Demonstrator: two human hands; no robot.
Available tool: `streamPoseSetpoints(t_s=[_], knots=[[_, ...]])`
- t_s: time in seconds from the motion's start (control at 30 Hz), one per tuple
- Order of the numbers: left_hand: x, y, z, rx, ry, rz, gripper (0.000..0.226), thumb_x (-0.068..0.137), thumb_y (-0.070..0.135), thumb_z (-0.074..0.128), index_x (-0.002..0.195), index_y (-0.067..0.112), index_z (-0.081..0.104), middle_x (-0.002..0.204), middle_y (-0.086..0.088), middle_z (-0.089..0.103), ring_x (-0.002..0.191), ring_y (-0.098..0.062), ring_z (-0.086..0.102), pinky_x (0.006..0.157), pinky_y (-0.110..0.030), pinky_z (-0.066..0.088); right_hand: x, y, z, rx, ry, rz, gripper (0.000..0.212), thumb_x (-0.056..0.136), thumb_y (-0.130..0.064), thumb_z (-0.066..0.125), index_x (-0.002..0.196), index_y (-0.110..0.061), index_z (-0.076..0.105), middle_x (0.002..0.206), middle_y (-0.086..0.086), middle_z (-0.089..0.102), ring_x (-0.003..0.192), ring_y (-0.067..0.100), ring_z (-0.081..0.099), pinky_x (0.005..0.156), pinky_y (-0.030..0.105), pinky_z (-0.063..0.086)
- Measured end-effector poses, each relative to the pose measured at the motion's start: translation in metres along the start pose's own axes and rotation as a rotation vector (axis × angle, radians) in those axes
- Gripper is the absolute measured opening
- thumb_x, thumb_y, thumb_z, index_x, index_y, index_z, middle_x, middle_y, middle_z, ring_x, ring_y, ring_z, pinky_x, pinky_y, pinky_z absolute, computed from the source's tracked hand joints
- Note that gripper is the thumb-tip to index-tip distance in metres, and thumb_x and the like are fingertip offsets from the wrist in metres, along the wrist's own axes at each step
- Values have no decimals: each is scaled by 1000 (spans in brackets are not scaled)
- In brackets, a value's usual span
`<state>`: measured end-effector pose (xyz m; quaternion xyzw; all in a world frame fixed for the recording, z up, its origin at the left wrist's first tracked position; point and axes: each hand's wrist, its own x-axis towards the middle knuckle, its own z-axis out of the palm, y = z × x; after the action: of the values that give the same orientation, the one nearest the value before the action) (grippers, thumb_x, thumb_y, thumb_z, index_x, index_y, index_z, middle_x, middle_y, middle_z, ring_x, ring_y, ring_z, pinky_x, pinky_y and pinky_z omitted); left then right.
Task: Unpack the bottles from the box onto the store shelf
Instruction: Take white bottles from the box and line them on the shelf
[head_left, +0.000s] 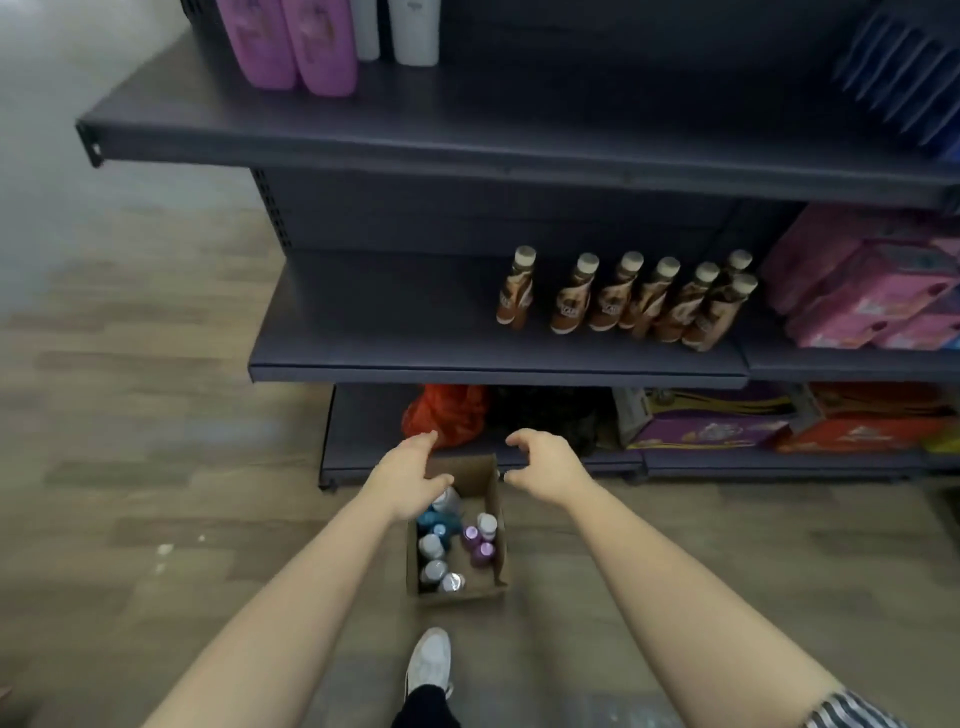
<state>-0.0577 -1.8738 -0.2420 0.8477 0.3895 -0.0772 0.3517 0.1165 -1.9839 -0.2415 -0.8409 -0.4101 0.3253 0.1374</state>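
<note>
An open cardboard box (491, 499) stands on the floor in front of the shelving, with several small bottles (480, 545) upright inside, some with purple caps, some white or silver. My left hand (410, 475) hovers over the box's far left corner, fingers relaxed and holding nothing. My right hand (545, 462) hangs just past the box's far right corner, fingers loosely curled and empty. On the middle shelf (395, 338), several brown bottles (623, 301) with cream caps stand in a row at the right; its left half is bare.
The top shelf (467, 135) carries pink bottles (291, 47) and white ones. Pink packs (862, 291) sit right of the brown bottles. The bottom shelf holds an orange bag (447, 415) and coloured cartons (711, 421). My white shoe (431, 662) is on the wooden floor behind the box.
</note>
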Motion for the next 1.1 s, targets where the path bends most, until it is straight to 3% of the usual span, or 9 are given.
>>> streamPoseSetpoints(t_s=[0.13,0.33,0.47,0.67,0.8,1.0,1.1], knots=[[33,-45,42,-18,5,-34,73,91,31,59,151,10,23,157,-8,27,145,-20,25,117,-27,21,41,28,56,23,-35,31,59,76,-20,74,133,-15,56,130,7,61,121,21,56,101,30,45],[93,-122,120,-55,6,-73,72,90,30,61,150,8,26,154,-11,32,143,-21,29,115,-25,23,108,74,154,4,-68,55,60,78,-20,73,135,-14,54,133,7,59,123,20,54,99,23,40],[128,-173,180,-66,-10,-98,71,89,29,61,149,8,28,153,-9,34,143,-21,30,113,-22,22,149,102,226,-20,-109,57,56,80,-19,70,133,-14,55,131,8,60,118,24,58,98,28,44],[166,-232,235,-82,134,-138,76,90,33,62,151,9,22,158,-8,24,147,-19,20,116,-27,19,193,137,307,-45,-153,34,58,81,-18,70,136,-15,51,133,7,57,120,24,55,99,31,46],[179,-252,255,-134,160,-118,84,85,38,66,152,12,22,158,-5,26,146,-17,23,116,-29,22,211,154,343,-64,-190,17,50,82,-21,69,130,-15,55,125,8,61,114,25,58,93,30,46],[189,-258,277,-174,224,-13,86,80,37,71,151,17,26,154,-1,33,143,-15,29,115,-28,26,227,162,388,-63,-277,2,55,83,-27,71,134,-20,53,130,5,58,118,23,56,99,32,46],[189,-263,279,-249,235,10,85,76,47,69,149,23,31,150,4,40,138,-12,35,113,-29,30,229,158,409,-78,-291,-60,51,86,-27,64,135,-24,51,132,6,58,122,26,54,102,33,44]])
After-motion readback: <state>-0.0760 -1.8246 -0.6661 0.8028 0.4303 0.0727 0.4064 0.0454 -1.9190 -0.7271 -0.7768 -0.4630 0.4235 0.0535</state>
